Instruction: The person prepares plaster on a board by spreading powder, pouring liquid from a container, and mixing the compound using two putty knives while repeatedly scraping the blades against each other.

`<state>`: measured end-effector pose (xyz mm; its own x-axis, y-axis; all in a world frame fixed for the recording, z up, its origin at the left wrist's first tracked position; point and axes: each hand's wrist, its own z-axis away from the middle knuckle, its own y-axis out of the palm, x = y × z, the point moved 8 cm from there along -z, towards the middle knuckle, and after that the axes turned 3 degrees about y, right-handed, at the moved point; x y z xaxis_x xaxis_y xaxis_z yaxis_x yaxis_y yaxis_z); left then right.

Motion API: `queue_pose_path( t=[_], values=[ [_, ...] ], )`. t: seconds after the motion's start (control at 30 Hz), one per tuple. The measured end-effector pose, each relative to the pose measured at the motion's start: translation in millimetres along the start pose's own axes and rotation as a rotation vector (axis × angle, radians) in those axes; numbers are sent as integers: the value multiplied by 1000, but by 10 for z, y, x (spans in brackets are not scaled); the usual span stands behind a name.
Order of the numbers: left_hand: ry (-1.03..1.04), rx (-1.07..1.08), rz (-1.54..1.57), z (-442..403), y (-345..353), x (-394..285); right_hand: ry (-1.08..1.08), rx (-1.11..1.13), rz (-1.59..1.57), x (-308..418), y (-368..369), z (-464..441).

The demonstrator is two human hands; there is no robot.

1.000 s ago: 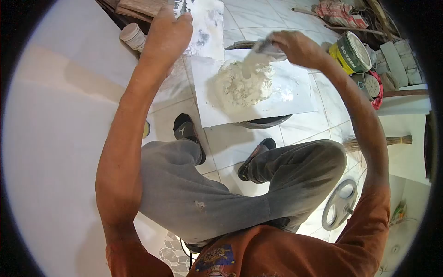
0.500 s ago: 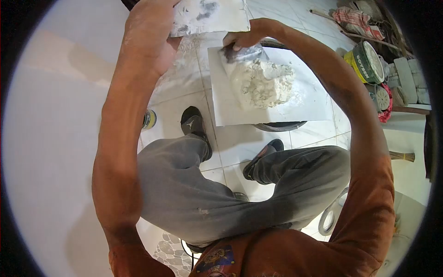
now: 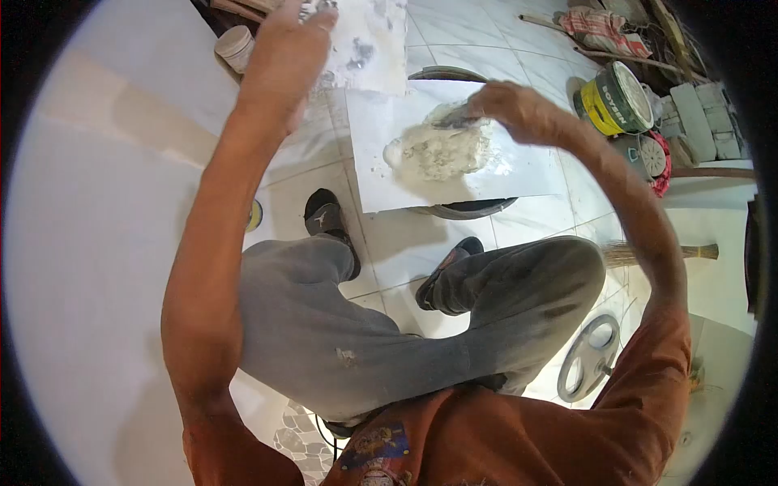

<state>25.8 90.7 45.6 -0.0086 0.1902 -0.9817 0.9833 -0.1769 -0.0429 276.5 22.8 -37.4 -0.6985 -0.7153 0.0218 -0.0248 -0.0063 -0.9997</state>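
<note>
At the top of the view my left hand (image 3: pixel 288 61) is closed on a flat white board (image 3: pixel 377 49) with grey smears, whose upper part is cut off by the frame. My right hand (image 3: pixel 519 112), slightly blurred, grips what appears to be a putty knife (image 3: pixel 454 121). Its dark blade presses into the far side of a spread heap of white putty (image 3: pixel 442 154). That heap lies on a large white sheet (image 3: pixel 527 174), which rests on a round dark container (image 3: pixel 478 211). The knife's handle is hidden in my fingers.
A yellow and dark green paint bucket (image 3: pixel 616 97) stands at the right, near tiles and scrap wood. A broom (image 3: pixel 689 252) lies below it. At upper left is a white tub (image 3: pixel 235 49); a white wall (image 3: pixel 89 243) runs along the left. My slippered feet are below the sheet.
My right hand has moved right and down, drawing the blade across the putty, which is now flatter. The left hand and board sit slightly lower. The whole view has shifted a little.
</note>
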Motion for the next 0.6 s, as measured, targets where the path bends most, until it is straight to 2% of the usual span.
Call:
queue_pose_path(
  t=[0.07, 0.17, 0.2, 0.33, 0.43, 0.47, 0.6],
  values=[
    [107, 24, -291, -83, 63, 218, 72, -8, 73, 175, 17, 204],
    [291, 19, -547, 16, 328, 39, 174, -52, 40, 171, -102, 353],
    [371, 8, -499, 21, 411, 56, 207, -63, 26, 147, -146, 390],
    [392, 100, -588, 110, 774, 85, 485, -125, -113, 7, -382, 471],
    [234, 112, -604, 253, 1052, 95, 710, -156, -268, -111, -472, 523],
    [189, 183, -570, 298, 1150, 82, 766, -160, -345, -183, -438, 538],
    [228, 262, -601, 304, 1491, 228, 962, -203, -611, -383, -224, 625]
  ],
)
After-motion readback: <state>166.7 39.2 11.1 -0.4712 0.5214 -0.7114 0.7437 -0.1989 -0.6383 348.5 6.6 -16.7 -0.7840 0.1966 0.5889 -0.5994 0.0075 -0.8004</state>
